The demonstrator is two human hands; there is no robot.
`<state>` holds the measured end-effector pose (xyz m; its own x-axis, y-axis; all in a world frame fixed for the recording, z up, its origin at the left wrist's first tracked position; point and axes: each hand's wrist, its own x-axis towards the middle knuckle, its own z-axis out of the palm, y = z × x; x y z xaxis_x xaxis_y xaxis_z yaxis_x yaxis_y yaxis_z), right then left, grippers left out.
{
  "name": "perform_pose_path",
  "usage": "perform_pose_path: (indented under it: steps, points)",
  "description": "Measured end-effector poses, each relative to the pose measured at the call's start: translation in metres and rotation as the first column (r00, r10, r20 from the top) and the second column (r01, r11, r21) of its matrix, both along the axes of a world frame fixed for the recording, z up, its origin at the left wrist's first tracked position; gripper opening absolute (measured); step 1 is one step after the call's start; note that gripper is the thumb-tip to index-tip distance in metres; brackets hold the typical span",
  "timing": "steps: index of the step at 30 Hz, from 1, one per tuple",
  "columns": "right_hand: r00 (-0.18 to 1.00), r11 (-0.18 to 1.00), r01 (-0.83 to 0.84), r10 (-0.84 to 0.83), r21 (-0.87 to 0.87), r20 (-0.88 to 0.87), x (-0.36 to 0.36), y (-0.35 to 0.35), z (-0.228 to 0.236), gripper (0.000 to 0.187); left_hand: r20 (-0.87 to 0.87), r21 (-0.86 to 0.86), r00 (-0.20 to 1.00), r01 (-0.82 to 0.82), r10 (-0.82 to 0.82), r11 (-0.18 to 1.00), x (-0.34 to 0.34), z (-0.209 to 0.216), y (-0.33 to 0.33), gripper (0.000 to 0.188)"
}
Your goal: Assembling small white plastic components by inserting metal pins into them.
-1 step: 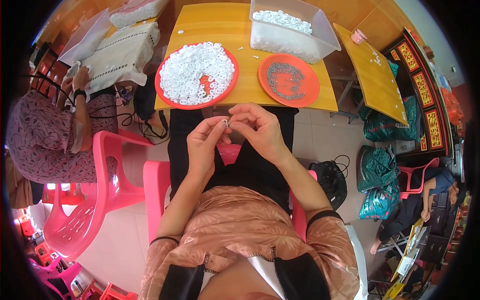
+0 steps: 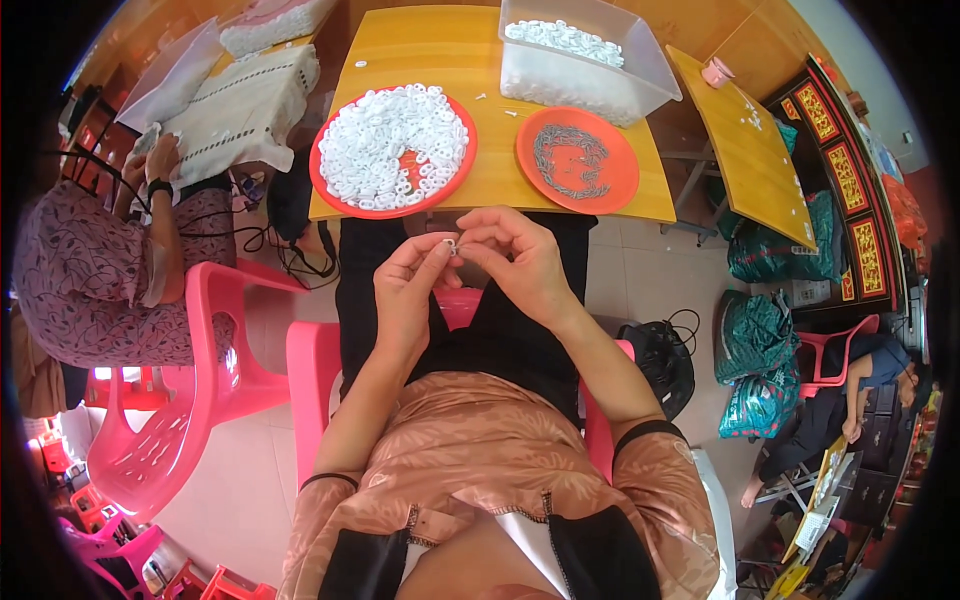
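In front of the table edge, above my lap, both my hands meet. My left hand [image 2: 410, 285] pinches a small white plastic piece [image 2: 450, 244] between thumb and forefinger. My right hand [image 2: 518, 262] is closed in a pinch beside that piece, its fingertips almost touching it; what they hold, if anything, is too small to make out. Beyond my left hand, a red plate [image 2: 322, 178] bears a heap of white oval plastic pieces [image 2: 385, 135]. Beyond my right hand, an orange-red plate [image 2: 625, 180] holds small grey metal pins [image 2: 570, 150].
A clear plastic bin [image 2: 590, 95] with more white pieces stands at the table's [image 2: 430, 45] back right. On the left, a co-worker [image 2: 110, 260] sits by a cloth-covered table, near a pink chair [image 2: 200, 400]. Teal bags [image 2: 755, 335] lie on the floor at right.
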<state>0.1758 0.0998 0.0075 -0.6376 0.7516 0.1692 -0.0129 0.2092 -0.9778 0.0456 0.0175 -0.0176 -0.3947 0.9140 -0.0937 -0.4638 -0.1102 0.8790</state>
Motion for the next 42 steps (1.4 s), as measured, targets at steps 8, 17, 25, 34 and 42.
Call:
perform_pose_path:
  steps: [8,17,25,34,42]
  points:
    - [1.0,0.998,0.022,-0.022,0.053,-0.006,0.001,-0.002,0.003,0.024,0.022,-0.003,1.0,0.013,-0.013,1.0,0.001,0.0,0.001,0.017]
    - [0.999,0.987,0.02,-0.027,0.16,0.038,0.002,-0.002,0.007,0.022,-0.014,0.002,1.0,0.003,-0.003,1.0,0.001,-0.001,0.001,0.016]
    - [0.999,0.986,0.03,-0.035,0.163,0.027,0.001,-0.003,0.004,0.021,-0.07,0.009,0.997,-0.012,0.012,1.0,0.002,-0.002,0.001,0.016]
    - [0.996,0.992,0.089,-0.087,0.089,-0.029,0.001,-0.004,-0.006,0.019,-0.12,0.036,0.992,-0.035,0.039,0.999,0.006,-0.008,0.002,0.015]
    - [0.98,0.951,0.169,-0.133,0.259,-0.148,-0.003,-0.008,-0.027,0.014,-0.293,0.045,0.95,-0.1,0.109,0.994,0.009,-0.004,0.001,0.014]
